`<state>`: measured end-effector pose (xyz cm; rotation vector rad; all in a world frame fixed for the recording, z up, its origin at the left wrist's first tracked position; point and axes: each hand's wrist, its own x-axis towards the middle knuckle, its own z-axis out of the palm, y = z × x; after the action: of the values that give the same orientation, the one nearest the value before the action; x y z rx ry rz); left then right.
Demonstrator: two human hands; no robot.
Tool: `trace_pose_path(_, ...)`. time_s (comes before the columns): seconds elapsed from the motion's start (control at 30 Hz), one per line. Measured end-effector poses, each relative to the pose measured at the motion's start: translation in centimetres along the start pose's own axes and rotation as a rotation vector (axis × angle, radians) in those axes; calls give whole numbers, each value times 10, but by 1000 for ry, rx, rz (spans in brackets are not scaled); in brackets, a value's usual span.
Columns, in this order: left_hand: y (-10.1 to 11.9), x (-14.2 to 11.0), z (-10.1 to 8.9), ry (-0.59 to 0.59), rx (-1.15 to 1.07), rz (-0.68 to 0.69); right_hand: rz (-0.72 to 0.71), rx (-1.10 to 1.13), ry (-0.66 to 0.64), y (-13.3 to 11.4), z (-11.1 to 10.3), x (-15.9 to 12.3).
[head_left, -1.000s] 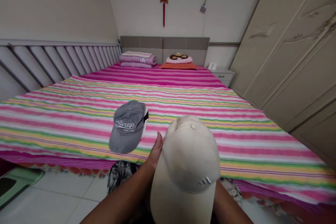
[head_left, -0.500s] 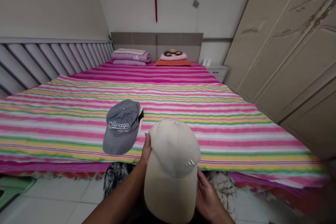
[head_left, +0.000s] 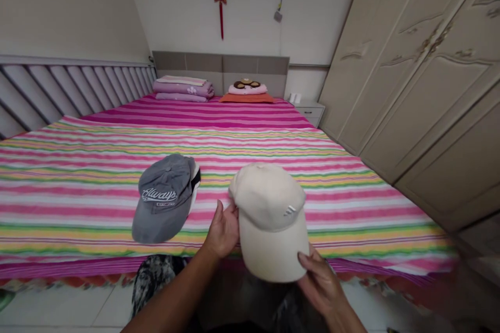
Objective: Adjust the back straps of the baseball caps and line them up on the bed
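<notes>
A beige baseball cap with a small striped mark on its front is held up over the near edge of the bed, brim towards me. My right hand pinches the brim's right corner, thumb on top and fingers beneath. At the cap's left side, my left hand grips the edge; its thumb points up and its fingertips are hidden behind the cap. To the left, a grey cap with white "Always" lettering lies on the striped sheet. A white edge and a black strap show at its right side.
Folded purple bedding and a pink-and-orange pile lie by the headboard. A slatted rail runs along the left. On the right stand a nightstand and a tall wardrobe.
The beige cap has moved forward, away from me, and slightly right. My right hand has shifted onto the brim's corner, and my left thumb has come off the cap's side. The view has turned right.
</notes>
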<state>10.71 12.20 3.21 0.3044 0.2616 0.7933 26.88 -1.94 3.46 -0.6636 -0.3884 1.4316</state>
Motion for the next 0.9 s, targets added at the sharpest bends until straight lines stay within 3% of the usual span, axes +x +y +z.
trace_pose_path(0.2, -2, 0, -38, 140, 157, -100, -259, -141, 127, -70, -28, 57)
trace_pose_path(0.37, -5, -2, -52, 141, 218, -100, -340, -82, 287, -99, -68, 96)
trace_pose_path(0.5, -7, -6, -53, 146, 241, -104, -264, -82, 405, -105, -102, 103)
trace_pose_path(0.6, -8, -7, -53, 147, 251, -98, -243, -41, 478, -103, -113, 100)
trace_pose_path(0.8, -9, -5, -57, 135, 252, -76, -205, 66, 620, -80, -103, 100)
trace_pose_path(0.9, -10, -4, -57, 138, 261, -70, -188, 86, 664, -80, -94, 107)
